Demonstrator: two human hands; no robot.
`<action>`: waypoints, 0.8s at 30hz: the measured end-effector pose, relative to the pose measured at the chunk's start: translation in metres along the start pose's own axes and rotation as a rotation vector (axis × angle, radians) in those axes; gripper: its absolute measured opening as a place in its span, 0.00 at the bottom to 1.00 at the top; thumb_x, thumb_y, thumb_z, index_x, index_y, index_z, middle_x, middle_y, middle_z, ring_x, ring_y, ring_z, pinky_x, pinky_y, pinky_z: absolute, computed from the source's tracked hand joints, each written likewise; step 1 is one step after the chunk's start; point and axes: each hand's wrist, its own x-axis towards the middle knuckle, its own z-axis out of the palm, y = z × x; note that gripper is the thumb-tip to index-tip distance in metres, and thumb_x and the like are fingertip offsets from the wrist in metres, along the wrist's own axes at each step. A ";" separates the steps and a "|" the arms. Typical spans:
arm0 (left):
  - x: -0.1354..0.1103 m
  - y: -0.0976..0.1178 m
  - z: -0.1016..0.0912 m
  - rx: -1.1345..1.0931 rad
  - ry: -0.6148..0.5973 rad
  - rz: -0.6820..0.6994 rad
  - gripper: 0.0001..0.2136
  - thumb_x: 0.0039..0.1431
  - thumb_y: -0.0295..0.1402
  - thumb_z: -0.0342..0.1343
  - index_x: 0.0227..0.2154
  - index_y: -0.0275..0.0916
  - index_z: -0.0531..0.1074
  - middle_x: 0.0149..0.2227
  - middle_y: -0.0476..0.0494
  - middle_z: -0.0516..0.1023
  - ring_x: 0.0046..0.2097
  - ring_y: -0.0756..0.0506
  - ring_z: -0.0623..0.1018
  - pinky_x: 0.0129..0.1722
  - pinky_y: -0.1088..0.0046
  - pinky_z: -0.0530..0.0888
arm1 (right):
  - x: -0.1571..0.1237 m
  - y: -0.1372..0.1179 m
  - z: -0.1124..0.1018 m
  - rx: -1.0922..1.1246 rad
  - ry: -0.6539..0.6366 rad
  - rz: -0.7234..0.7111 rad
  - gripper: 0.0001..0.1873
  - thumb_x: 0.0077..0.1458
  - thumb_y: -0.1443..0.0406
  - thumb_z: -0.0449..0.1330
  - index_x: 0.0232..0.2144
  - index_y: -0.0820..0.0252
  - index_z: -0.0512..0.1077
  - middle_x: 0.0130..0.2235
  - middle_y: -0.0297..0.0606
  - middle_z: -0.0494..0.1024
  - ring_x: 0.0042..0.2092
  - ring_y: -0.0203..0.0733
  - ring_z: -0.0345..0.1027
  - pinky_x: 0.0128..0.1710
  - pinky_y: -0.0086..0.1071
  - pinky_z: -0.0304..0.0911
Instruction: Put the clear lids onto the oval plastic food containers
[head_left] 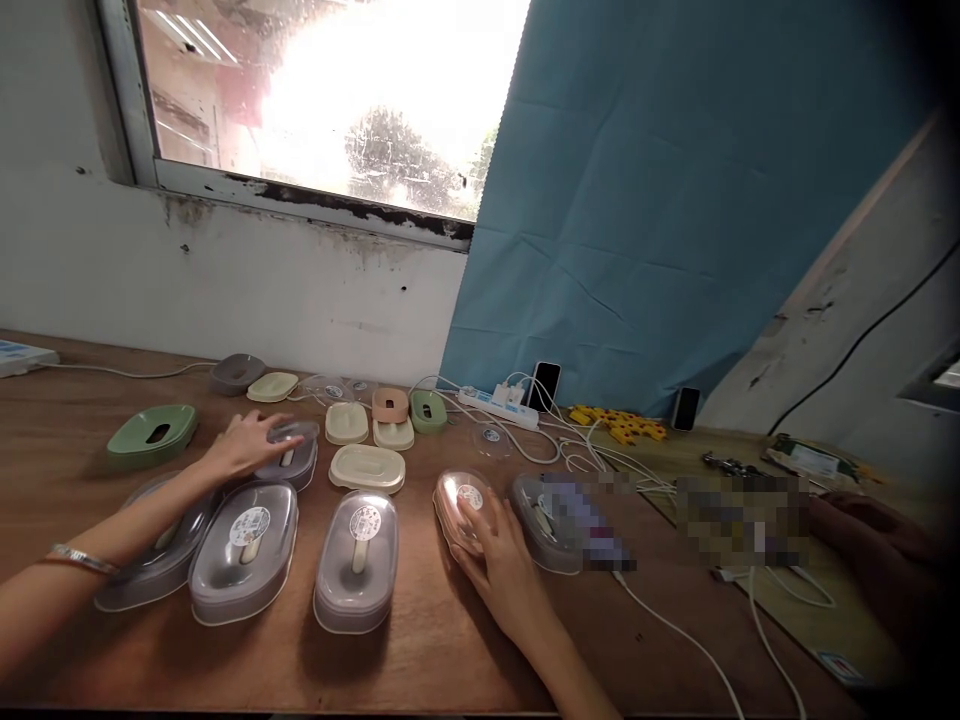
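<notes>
- My left hand (pixel 247 443) rests with fingers spread over a clear-lidded grey dish (pixel 289 455) in the second row on the wooden surface (pixel 420 660); it lies on the lid rather than closing around it.
- My right hand (pixel 499 565) lies flat, fingers loose, on a small clear dome lid (pixel 463 505) just right of centre.
- Already covered, by my reckoning: three lidded grey dishes (pixel 357 560) in the front row, plus the one under my left hand.
- Not yet covered: the green dish (pixel 152 434) at left, the cream dishes (pixel 367 466), and the grey, peach and green ones further back.
- Two loose clear lids (pixel 491 438) lie near the power strip (pixel 499 405), so I judge the work roughly half done.
- Another person's hand (pixel 862 520) sits at the far right edge.
</notes>
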 end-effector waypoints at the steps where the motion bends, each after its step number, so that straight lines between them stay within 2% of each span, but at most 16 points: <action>1: -0.003 0.004 0.001 0.019 -0.060 0.002 0.39 0.47 0.65 0.39 0.58 0.47 0.61 0.52 0.31 0.68 0.55 0.27 0.65 0.50 0.50 0.63 | 0.003 -0.001 -0.001 0.010 -0.007 0.004 0.27 0.58 0.58 0.51 0.60 0.49 0.56 0.66 0.40 0.44 0.65 0.57 0.40 0.61 0.48 0.47; 3: -0.009 0.010 0.000 0.061 -0.131 -0.014 0.43 0.44 0.67 0.39 0.59 0.46 0.59 0.52 0.29 0.69 0.55 0.25 0.64 0.48 0.48 0.64 | 0.010 -0.004 -0.002 0.034 -0.022 0.011 0.27 0.59 0.58 0.51 0.60 0.51 0.56 0.65 0.42 0.45 0.64 0.56 0.44 0.61 0.47 0.48; 6: -0.015 0.017 -0.002 0.119 -0.126 -0.034 0.43 0.43 0.67 0.38 0.59 0.46 0.59 0.52 0.27 0.67 0.56 0.25 0.64 0.47 0.45 0.64 | 0.024 -0.007 -0.004 0.078 -0.063 0.026 0.25 0.61 0.57 0.46 0.60 0.50 0.55 0.65 0.45 0.45 0.60 0.53 0.55 0.57 0.46 0.55; 9: -0.018 0.023 -0.003 0.143 -0.123 -0.010 0.43 0.44 0.64 0.40 0.58 0.40 0.60 0.52 0.26 0.66 0.52 0.27 0.69 0.48 0.51 0.66 | 0.039 -0.011 -0.003 0.093 -0.098 0.032 0.25 0.62 0.57 0.44 0.60 0.50 0.55 0.64 0.46 0.47 0.54 0.50 0.64 0.53 0.44 0.59; 11: -0.020 0.027 -0.003 0.142 -0.143 0.006 0.43 0.43 0.62 0.43 0.57 0.35 0.60 0.53 0.24 0.64 0.49 0.28 0.71 0.47 0.55 0.67 | 0.047 -0.014 0.001 0.061 -0.094 0.034 0.25 0.61 0.57 0.46 0.60 0.51 0.55 0.64 0.46 0.48 0.54 0.52 0.63 0.51 0.44 0.60; 14: -0.020 0.038 -0.004 0.141 -0.175 -0.001 0.44 0.40 0.62 0.46 0.56 0.36 0.60 0.57 0.24 0.62 0.52 0.25 0.68 0.47 0.50 0.66 | 0.052 -0.019 0.006 -0.005 -0.064 0.016 0.29 0.58 0.57 0.52 0.60 0.53 0.55 0.64 0.48 0.49 0.54 0.57 0.61 0.48 0.45 0.62; 18: -0.014 0.054 -0.010 0.123 -0.218 -0.103 0.43 0.44 0.64 0.38 0.56 0.37 0.58 0.54 0.26 0.69 0.54 0.23 0.66 0.47 0.43 0.64 | 0.052 -0.021 0.011 -0.065 -0.044 -0.016 0.32 0.56 0.59 0.54 0.61 0.55 0.54 0.64 0.50 0.50 0.52 0.58 0.63 0.45 0.44 0.64; 21: -0.008 0.065 -0.014 0.131 -0.219 -0.191 0.42 0.47 0.61 0.39 0.56 0.32 0.58 0.49 0.23 0.72 0.52 0.25 0.69 0.46 0.46 0.65 | 0.051 -0.021 0.014 -0.117 -0.019 -0.006 0.30 0.57 0.59 0.54 0.61 0.54 0.55 0.63 0.50 0.52 0.51 0.57 0.64 0.44 0.44 0.64; 24: -0.010 0.073 -0.017 0.159 -0.170 -0.209 0.41 0.47 0.60 0.41 0.55 0.30 0.59 0.50 0.22 0.71 0.52 0.26 0.68 0.46 0.49 0.65 | 0.052 -0.020 0.017 -0.172 0.033 -0.027 0.29 0.57 0.58 0.54 0.60 0.54 0.57 0.62 0.51 0.55 0.55 0.61 0.60 0.46 0.46 0.63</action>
